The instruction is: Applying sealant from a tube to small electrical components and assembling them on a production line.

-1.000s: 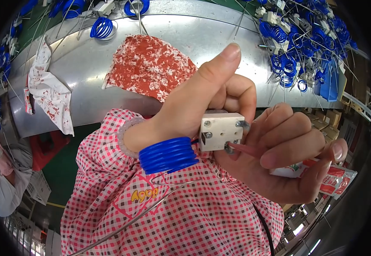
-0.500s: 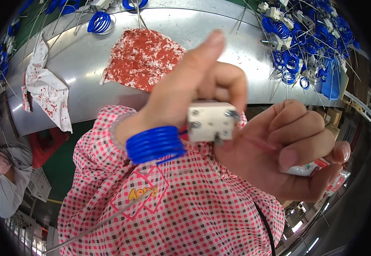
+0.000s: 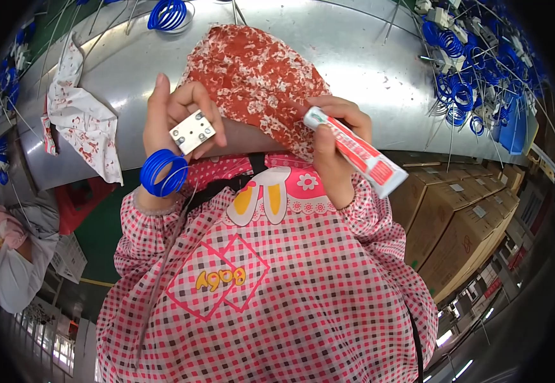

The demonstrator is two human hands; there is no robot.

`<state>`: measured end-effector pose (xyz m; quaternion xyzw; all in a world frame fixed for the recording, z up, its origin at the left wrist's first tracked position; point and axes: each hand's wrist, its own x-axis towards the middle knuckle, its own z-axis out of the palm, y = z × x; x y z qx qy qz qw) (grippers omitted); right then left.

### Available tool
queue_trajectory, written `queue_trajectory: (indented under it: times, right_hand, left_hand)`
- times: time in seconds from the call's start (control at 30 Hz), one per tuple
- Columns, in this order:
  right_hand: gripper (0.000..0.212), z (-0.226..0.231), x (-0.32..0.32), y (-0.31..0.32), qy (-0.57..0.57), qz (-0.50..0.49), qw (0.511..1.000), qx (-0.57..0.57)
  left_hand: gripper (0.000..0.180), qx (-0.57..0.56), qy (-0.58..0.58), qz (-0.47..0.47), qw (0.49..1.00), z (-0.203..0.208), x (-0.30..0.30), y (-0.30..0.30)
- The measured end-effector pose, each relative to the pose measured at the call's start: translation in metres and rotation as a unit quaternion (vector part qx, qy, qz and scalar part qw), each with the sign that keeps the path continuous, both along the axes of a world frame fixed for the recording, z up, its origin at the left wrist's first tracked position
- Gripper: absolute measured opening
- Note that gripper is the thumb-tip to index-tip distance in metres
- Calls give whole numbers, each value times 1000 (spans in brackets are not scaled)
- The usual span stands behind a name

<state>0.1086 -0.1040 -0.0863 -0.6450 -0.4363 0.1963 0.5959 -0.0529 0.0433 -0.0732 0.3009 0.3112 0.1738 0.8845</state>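
Observation:
My left hand (image 3: 160, 124) holds a small white terminal block (image 3: 191, 133) with metal screws. Its fingers curl behind the block while the thumb points up. A blue coiled tube (image 3: 162, 173) hangs from the block in front of my left wrist, and a thin grey line trails down over the checked smock. Over on the right, my right hand (image 3: 336, 153) grips a red and white squeeze tube (image 3: 362, 153) between thumb and fingers. The tube slants, its upper end up-left and its flat end down-right. A red and white patterned cloth (image 3: 245, 80) lies on the metal table behind both hands.
A heap of blue coils with white blocks and thin rods (image 3: 459, 83) covers the far right, beside a blue bin (image 3: 517, 131). One coil (image 3: 167, 15) lies at the back. A white printed cloth (image 3: 83, 118) hangs over the left edge. Cardboard boxes (image 3: 456, 217) stand at right.
Both hands have drawn farther from the camera. The left has moved left with the block and coil. The right hand has turned, so the squeeze tube now shows along its length.

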Motion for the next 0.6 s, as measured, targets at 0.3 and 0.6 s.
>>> queue_trajectory:
  times: [0.3, 0.6]
  right_hand:
    - [27, -10, -8, 3, -117, 40, 992, -38]
    - [33, -6, -8, 1, -155, 37, 987, -30]
  left_hand:
    - [56, 7, 26, -29, 999, 0, 5, 1]
    - [56, 2, 42, -28, 999, 2, 7, 2]
